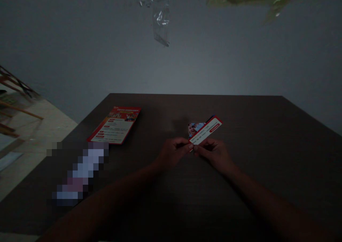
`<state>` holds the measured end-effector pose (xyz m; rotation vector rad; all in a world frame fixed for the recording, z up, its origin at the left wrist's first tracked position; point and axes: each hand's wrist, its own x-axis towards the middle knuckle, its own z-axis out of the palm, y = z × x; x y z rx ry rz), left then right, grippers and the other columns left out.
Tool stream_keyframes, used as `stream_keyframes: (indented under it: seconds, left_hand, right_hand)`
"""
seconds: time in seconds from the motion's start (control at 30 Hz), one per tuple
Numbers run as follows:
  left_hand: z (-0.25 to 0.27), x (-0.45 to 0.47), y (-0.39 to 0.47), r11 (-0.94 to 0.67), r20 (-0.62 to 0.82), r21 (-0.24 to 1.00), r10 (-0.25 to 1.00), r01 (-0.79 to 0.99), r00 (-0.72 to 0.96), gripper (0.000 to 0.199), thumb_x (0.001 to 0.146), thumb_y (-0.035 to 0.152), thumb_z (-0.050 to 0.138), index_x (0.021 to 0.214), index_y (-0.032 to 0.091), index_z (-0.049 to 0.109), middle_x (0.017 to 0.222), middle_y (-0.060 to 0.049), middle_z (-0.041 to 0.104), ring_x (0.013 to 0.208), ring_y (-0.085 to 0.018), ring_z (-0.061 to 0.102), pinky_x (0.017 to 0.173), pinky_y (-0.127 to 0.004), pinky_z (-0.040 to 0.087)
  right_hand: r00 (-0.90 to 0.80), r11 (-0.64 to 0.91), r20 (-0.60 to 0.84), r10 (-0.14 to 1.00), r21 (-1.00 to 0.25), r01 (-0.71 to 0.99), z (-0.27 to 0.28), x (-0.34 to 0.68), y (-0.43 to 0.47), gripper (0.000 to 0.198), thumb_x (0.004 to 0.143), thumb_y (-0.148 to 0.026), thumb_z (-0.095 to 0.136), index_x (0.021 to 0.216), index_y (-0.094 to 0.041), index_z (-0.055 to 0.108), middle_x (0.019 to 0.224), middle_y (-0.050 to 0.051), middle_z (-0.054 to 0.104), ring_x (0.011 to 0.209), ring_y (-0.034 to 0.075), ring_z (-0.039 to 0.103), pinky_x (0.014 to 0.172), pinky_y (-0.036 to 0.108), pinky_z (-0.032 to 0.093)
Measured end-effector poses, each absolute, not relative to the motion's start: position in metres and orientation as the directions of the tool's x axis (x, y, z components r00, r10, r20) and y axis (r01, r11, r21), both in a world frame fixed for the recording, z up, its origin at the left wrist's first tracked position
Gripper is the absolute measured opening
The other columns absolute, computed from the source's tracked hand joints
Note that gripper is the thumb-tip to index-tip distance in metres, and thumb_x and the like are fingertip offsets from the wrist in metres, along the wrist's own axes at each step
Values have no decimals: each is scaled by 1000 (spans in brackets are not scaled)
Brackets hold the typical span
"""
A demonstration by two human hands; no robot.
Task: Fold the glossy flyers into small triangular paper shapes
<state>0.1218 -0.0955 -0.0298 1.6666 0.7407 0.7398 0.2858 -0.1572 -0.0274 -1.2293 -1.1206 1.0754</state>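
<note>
Between my two hands is a small folded leaflet [204, 131], red and white with printed text and part of a photo showing behind its slanted strip. My left hand [175, 151] pinches its lower left corner between thumb and fingers. On the other side, my right hand [215, 153] grips the lower edge, its thumb close to the left one. The leaflet is held just above the dark table, tilted up to the right. Some of the fingertips are hidden behind the paper.
A stack of red and white printed leaflets [114, 126] lies at the table's left. Nearer to me is a pixelated oblong item [84, 172]. The dark brown table [256, 128] stands against a grey wall [227, 57] with clear plastic [161, 23] on it. Wooden furniture legs [21, 108] show at far left.
</note>
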Motion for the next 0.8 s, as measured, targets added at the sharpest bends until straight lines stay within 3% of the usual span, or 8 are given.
stream_keyframes:
  seconds: [0.13, 0.3, 0.6, 0.8]
  left_hand:
    - [-31, 125, -96, -35, 22, 999, 792, 10, 610, 22, 71, 31, 68, 80, 11, 66, 65, -2, 65, 58, -11, 58, 58, -23, 46]
    - [-28, 125, -95, 28, 1, 999, 753, -34, 658, 24, 71, 32, 69, 74, 9, 65, 62, -3, 65, 54, -11, 58, 55, -23, 48]
    - [-26, 122, -89, 110, -81, 994, 727, 2, 682, 28, 65, 34, 74, 68, 8, 63, 58, -2, 63, 48, -9, 56, 49, -21, 46]
    - [-31, 118, -83, 88, -98, 995, 704, 50, 703, 29, 65, 35, 73, 73, 9, 64, 61, -3, 64, 49, -9, 57, 50, -21, 45]
  right_hand:
    - [137, 61, 54, 989, -997, -46, -27, 286, -158, 19, 63, -35, 75, 62, -18, 65, 58, 1, 68, 54, 13, 61, 53, 25, 49]
    - [103, 55, 47, 994, -995, -83, -31, 290, -158, 18, 63, -32, 76, 66, -17, 66, 64, 2, 70, 54, 13, 61, 54, 25, 48]
    - [322, 102, 21, 947, -966, -236, -29, 307, -152, 11, 65, -25, 75, 64, -18, 67, 57, 0, 67, 60, 14, 61, 66, 28, 48]
    - [394, 151, 32, 919, -949, -275, -23, 317, -150, 12, 62, -27, 77, 65, -20, 68, 58, 0, 66, 53, 12, 58, 58, 27, 49]
